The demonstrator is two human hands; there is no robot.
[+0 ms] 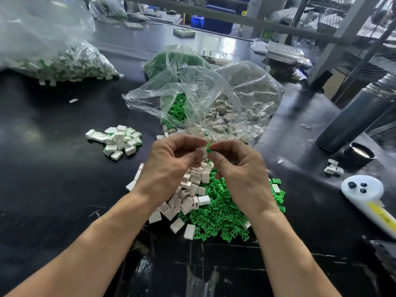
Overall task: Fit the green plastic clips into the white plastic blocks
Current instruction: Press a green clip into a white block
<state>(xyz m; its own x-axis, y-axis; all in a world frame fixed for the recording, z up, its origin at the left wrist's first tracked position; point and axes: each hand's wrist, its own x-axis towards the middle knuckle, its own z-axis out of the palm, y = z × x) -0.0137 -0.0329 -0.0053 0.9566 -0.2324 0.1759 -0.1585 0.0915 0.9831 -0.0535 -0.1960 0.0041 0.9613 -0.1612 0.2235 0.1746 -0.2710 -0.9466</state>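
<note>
Now | left grip (171,155) pinches white block (200,151); right grip (232,161) pinches green clip (209,146) | bare table (53,185) leftward

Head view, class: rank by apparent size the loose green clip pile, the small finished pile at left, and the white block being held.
1. Loose green clip pile, largest.
2. Small finished pile.
3. Held white block, smallest, mostly hidden by fingers.

black table (53,189) | grey flask (355,116), lying | white handheld device (364,191)
</note>
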